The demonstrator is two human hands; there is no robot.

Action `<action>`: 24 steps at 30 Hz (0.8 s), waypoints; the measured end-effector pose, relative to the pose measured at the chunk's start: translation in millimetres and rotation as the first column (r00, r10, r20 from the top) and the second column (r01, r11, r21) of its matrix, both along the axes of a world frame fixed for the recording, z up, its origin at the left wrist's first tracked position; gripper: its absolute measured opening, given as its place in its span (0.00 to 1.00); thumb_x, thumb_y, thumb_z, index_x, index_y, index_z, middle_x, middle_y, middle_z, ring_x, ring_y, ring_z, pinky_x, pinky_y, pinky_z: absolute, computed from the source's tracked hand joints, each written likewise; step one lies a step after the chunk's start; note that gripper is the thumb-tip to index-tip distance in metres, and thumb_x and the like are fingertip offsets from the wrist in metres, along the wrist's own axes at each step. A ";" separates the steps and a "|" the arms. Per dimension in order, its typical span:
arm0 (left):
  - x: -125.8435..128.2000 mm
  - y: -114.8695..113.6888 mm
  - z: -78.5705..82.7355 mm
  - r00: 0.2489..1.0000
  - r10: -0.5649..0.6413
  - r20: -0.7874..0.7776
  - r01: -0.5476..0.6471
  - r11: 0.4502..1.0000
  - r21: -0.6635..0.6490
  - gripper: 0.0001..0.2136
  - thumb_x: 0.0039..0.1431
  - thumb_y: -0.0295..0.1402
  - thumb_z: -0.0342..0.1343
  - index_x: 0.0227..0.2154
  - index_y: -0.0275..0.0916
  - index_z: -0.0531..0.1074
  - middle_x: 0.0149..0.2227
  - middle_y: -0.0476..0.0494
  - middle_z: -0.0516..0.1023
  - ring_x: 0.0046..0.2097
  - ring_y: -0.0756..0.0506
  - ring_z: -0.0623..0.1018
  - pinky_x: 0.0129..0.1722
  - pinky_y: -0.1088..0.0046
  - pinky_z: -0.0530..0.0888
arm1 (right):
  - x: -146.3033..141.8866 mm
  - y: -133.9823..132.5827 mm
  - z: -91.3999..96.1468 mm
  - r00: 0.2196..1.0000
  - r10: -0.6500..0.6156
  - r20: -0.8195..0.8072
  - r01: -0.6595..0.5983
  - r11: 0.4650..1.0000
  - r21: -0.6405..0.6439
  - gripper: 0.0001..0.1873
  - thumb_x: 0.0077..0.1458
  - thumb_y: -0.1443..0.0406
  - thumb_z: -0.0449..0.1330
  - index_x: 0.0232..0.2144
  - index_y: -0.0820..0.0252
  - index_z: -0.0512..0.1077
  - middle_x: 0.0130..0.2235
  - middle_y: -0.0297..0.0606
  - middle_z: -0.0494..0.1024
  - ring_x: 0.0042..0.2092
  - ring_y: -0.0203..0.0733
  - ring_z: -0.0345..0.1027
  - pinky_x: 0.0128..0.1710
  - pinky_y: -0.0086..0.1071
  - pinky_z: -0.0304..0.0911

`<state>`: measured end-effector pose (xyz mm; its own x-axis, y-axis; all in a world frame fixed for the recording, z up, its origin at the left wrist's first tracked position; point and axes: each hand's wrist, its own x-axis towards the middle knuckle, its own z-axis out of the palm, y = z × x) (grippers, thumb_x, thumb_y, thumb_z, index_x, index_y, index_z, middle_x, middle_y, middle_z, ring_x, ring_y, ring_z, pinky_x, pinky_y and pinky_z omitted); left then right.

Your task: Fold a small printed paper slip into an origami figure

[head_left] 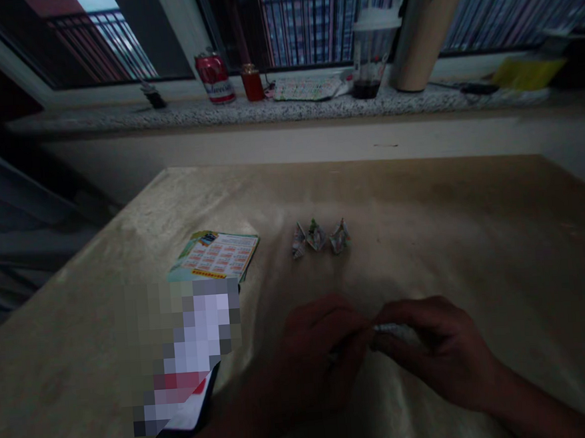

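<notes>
Close to the table's near side, my left hand point(317, 357) and my right hand point(442, 349) meet at the fingertips. Between them is a small piece of folded printed paper point(394, 330), pinched by my right thumb and fingers. My left fingers are closed at its left end, and they hide part of it. Beyond my hands, three small folded paper shapes stand in a row: a left one point(299, 241), a middle one point(316, 236) and a right one point(340, 237). They have the same printed, greyish look.
A stack of printed sheets point(219, 254) lies left on the table point(448, 235), with a phone point(194, 392), its screen blurred out, nearer me. Along the windowsill point(180, 117) stand a red can point(215, 77), a red jar point(251, 83), a lidded cup point(374, 53) and a tall cylinder point(427, 29).
</notes>
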<state>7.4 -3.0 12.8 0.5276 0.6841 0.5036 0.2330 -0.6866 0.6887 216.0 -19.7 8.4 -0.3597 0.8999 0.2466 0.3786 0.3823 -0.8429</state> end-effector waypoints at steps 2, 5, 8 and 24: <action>-0.6 -1.0 1.0 0.998 -0.029 -0.062 0.028 0.999 -0.025 0.04 0.68 0.24 0.51 0.36 0.35 0.70 0.32 0.47 0.72 0.32 0.50 0.71 0.31 0.76 0.68 | 1.5 -0.7 0.3 0.999 0.037 0.021 -0.038 0.998 0.057 0.10 0.64 0.64 0.61 0.31 0.62 0.78 0.25 0.35 0.78 0.24 0.34 0.69 0.25 0.29 0.60; -0.8 -1.4 2.7 0.988 -0.045 -0.146 0.046 0.999 0.005 0.07 0.69 0.24 0.48 0.37 0.34 0.70 0.33 0.45 0.71 0.33 0.49 0.71 0.32 0.75 0.68 | 1.3 -1.3 0.3 0.999 0.030 -0.031 -0.028 0.998 0.060 0.14 0.65 0.65 0.60 0.27 0.63 0.77 0.22 0.35 0.75 0.22 0.33 0.65 0.23 0.30 0.56; 0.0 -1.1 2.9 0.985 -0.037 -0.166 0.047 0.997 0.056 0.09 0.69 0.23 0.47 0.37 0.33 0.72 0.33 0.44 0.72 0.33 0.49 0.70 0.32 0.74 0.68 | 0.6 -0.4 -0.2 0.982 0.035 -0.186 -0.058 0.991 -0.121 0.18 0.66 0.63 0.60 0.23 0.62 0.77 0.21 0.35 0.77 0.23 0.33 0.70 0.23 0.27 0.60; 10.5 12.2 3.4 0.973 0.207 0.098 -0.057 0.634 -0.772 0.04 0.56 0.33 0.66 0.28 0.39 0.84 0.25 0.47 0.83 0.27 0.50 0.79 0.28 0.78 0.72 | -4.5 3.9 1.2 0.928 -0.165 -0.333 0.064 0.953 -0.295 0.06 0.58 0.66 0.68 0.37 0.52 0.86 0.25 0.32 0.83 0.26 0.34 0.77 0.26 0.21 0.71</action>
<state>17.9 9.1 16.2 0.3627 0.9182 -0.1595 0.1128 0.1266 0.9855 211.5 -15.8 9.6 -0.1860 0.9797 0.0751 0.0676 0.0891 -0.9937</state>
